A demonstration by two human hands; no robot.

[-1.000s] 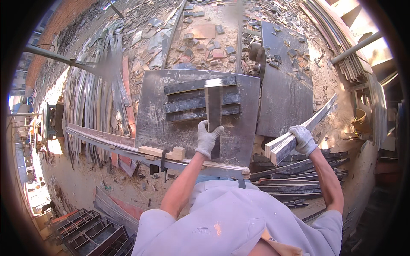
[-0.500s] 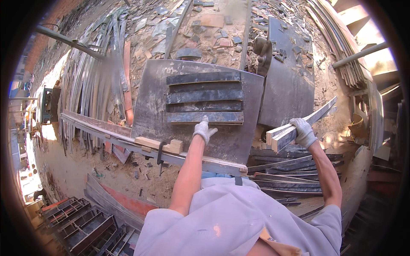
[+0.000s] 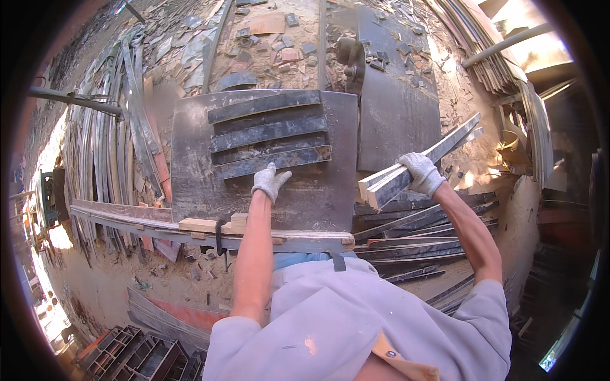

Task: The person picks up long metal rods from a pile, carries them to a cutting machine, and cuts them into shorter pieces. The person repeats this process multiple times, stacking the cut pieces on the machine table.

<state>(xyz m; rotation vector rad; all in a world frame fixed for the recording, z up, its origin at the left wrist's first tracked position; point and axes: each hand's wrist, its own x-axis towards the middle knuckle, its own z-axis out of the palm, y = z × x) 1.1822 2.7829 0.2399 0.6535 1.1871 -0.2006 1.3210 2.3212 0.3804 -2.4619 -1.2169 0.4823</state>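
Note:
My left hand, in a pale work glove, is at the near edge of a dark plywood strip on the flat dark tabletop. Its thumb stands out to the right, and the fingers hold nothing. Beyond that strip lie more dark strips, roughly parallel, with their right ends higher in view. To the right of the tabletop, my gloved right hand is wrapped round a small bundle of plywood strips. The bundle's pale cut ends point toward the table, its far ends up and right.
A wooden fence rail with a clamp runs along the table's near edge. Below my right hand lies a heap of strips. Behind stands a motor beside another dark panel. Long slats lie left; offcuts litter the ground.
The view has swung, shifting the table leftward in the picture and making its strips look tilted. My left hand stays by the nearest strip; my right hand still grips the bundle.

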